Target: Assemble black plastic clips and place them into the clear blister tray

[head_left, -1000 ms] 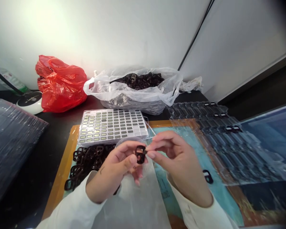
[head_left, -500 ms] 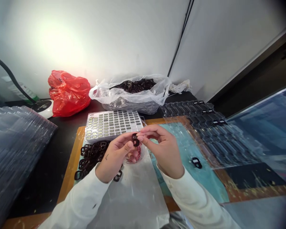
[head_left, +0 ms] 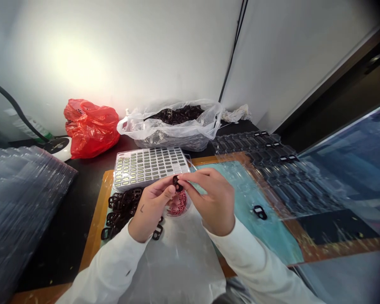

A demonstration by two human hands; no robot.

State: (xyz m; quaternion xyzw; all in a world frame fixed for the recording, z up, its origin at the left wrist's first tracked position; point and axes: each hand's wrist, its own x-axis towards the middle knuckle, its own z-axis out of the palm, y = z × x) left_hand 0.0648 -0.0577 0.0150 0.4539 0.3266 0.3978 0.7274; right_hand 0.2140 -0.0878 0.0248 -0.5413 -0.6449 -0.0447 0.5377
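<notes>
Right hand (head_left: 213,204) closer over dark loop (head_left: 176,183), seemingly

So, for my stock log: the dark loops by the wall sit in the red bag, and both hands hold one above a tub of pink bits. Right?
No: the head view shows the dark loops in the clear plastic bag, not the red bag. The rest stands: the left hand and right hand hold one loop above the tub of pink bits.
</notes>
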